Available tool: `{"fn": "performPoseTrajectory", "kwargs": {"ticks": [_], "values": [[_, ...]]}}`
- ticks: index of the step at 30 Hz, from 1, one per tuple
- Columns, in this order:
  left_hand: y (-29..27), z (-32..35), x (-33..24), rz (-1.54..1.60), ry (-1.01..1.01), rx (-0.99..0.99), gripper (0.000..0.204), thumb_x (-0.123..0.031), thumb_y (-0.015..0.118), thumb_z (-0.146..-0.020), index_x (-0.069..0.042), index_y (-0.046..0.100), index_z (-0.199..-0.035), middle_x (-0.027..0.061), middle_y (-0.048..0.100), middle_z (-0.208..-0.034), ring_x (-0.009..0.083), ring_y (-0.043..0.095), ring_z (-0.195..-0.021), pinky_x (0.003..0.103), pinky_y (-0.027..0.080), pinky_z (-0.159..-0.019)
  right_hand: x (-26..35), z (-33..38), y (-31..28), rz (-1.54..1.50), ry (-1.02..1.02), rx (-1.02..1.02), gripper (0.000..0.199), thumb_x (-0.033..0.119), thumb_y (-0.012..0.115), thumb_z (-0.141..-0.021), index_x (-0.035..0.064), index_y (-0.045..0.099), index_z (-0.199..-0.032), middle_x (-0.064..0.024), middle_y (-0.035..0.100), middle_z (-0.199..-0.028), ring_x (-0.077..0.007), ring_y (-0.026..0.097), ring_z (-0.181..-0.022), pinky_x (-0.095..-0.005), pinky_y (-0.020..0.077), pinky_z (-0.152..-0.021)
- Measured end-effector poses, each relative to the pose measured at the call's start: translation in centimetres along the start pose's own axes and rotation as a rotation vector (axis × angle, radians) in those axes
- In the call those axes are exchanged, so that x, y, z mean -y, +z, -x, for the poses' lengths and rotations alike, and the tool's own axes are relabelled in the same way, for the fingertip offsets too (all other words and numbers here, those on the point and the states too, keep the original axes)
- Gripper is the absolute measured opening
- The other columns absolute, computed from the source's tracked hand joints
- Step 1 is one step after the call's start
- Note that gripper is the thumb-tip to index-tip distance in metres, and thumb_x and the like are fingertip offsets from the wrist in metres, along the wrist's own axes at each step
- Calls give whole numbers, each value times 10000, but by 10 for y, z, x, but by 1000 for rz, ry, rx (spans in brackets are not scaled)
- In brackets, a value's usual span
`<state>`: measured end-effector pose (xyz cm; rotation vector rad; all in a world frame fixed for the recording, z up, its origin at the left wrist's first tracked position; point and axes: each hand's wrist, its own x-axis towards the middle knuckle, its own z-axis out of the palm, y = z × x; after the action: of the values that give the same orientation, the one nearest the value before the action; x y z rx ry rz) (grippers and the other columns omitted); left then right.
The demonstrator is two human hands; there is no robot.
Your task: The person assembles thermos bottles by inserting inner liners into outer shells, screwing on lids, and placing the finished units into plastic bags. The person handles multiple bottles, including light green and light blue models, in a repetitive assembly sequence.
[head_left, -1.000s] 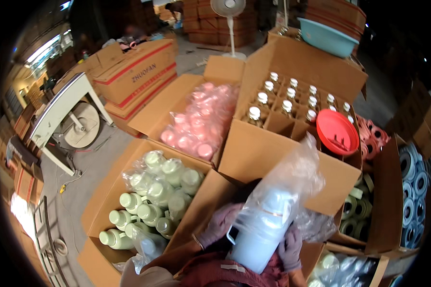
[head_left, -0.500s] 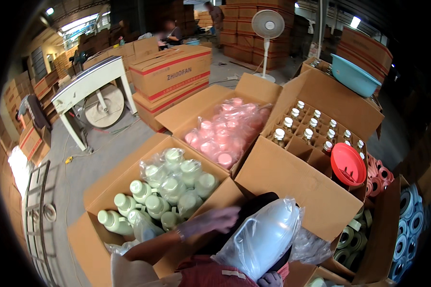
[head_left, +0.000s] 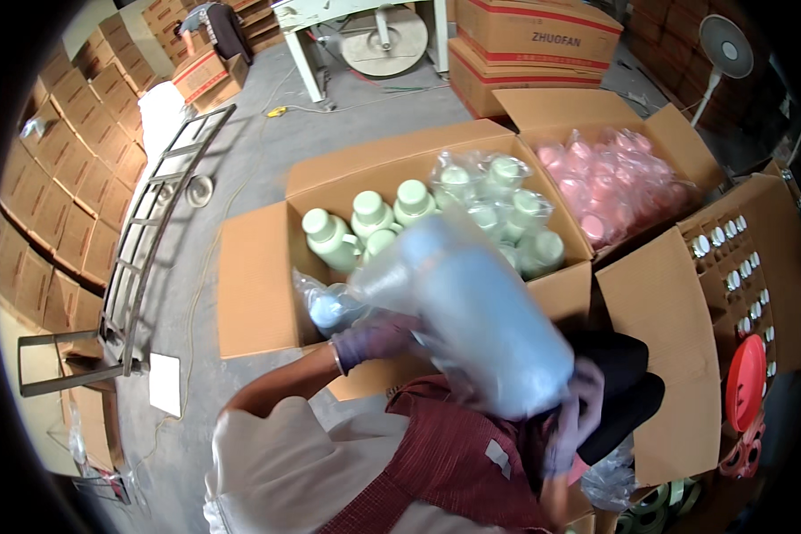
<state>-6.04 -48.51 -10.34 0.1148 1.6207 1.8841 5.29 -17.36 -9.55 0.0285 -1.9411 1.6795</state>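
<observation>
A light blue vacuum jug (head_left: 498,320) in a clear plastic bag is held tilted over my lap, blurred by motion. My left hand (head_left: 378,343), in a thin purplish glove, closes on the bagged jug near its upper end. At its lower end my right hand (head_left: 578,409), gloved too, grips with the fingers against its side. Just beyond stands an open carton (head_left: 249,280) of pale green jugs (head_left: 372,214), some bare and some bagged. Another blue bagged jug (head_left: 329,307) sits in that carton's near left corner.
A carton of bagged pink jugs (head_left: 614,178) adjoins on the right. Nearer is a divided carton (head_left: 663,329) of silver-capped bottles, with a red basin (head_left: 746,383) on it. A metal rack (head_left: 142,240) lies at left. A person (head_left: 218,31) bends over a box far off.
My view has swung left. The bagged blue jug has come up from my lap toward the green jugs' carton. My left hand, apart from it before, now holds it along with my right.
</observation>
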Motion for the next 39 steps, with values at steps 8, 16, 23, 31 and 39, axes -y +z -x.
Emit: {"fn": "performPoseTrajectory", "kwargs": {"ticks": [8,16,23,31,39], "values": [[-254,74,13,-98,416,-603,307,-195,548,-1005,-36,508,-1265,127,548,-1301,233,609,-1102,356,607,-802,-53,-40,46,318,-346,742,152,23,623,-771,57,603,-918,-146,597,-1100,-357,582,-998,-429,493,-863],[-285,32,94,-918,167,-908,419,-133,770,-699,-42,619,-1080,94,707,-900,203,674,-815,353,552,-748,-64,-43,-6,542,-182,762,131,52,580,-772,40,616,-897,-158,607,-1041,-358,585,-991,-431,486,-887],[-274,-32,22,-1557,-929,-53,234,-190,668,-798,-57,745,-974,160,709,-1031,309,687,-921,386,538,-792,-72,-29,-18,764,-289,777,155,83,599,-763,72,625,-916,-113,606,-1030,-327,581,-979,-446,458,-947],[-344,-152,-3,-1781,-232,-508,205,-215,601,-816,-88,745,-889,173,708,-922,326,695,-876,464,541,-808,-82,-32,8,907,-268,840,173,146,598,-775,102,631,-939,-103,605,-1046,-322,577,-984,-455,450,-927],[-364,-169,103,-1939,-558,-244,493,-396,513,-907,-125,608,-1308,151,441,-1459,455,281,-1403,705,81,-1119,-67,-35,3,932,-331,620,137,186,628,-810,140,660,-935,-45,633,-1033,-231,600,-1007,-432,448,-993]]}}
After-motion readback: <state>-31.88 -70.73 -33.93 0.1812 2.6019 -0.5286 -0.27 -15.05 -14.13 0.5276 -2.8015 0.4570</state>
